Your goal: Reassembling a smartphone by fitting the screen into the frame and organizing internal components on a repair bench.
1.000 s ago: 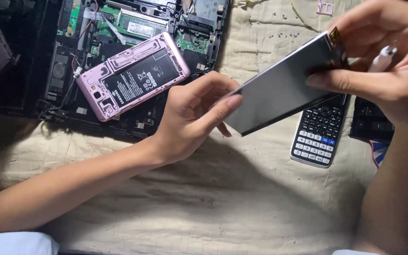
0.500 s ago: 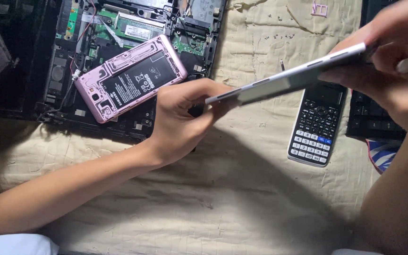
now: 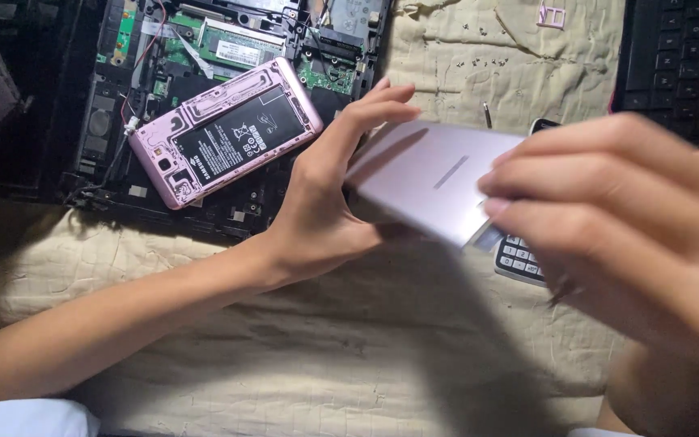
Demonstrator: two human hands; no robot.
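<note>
Both my hands hold a thin pink-grey phone back cover (image 3: 434, 180) above the cloth. My left hand (image 3: 329, 202) grips its left end with the fingers spread along the edge. My right hand (image 3: 633, 235) is blurred and close to the camera; it pinches the cover's right end. A pink phone body (image 3: 228, 133) with its black battery exposed lies on top of an opened laptop base (image 3: 204, 57) at the upper left, apart from both hands.
A beige quilted cloth (image 3: 301, 356) covers the work surface. A calculator (image 3: 519, 259) lies partly hidden under the cover and my right hand. A black keyboard (image 3: 681, 57) sits at the upper right. A small pink part (image 3: 552, 14) rests at the top edge.
The cover has turned from edge-on to flat, its broad face now toward the camera. My right hand has dropped lower and closer to the camera, covering most of the calculator.
</note>
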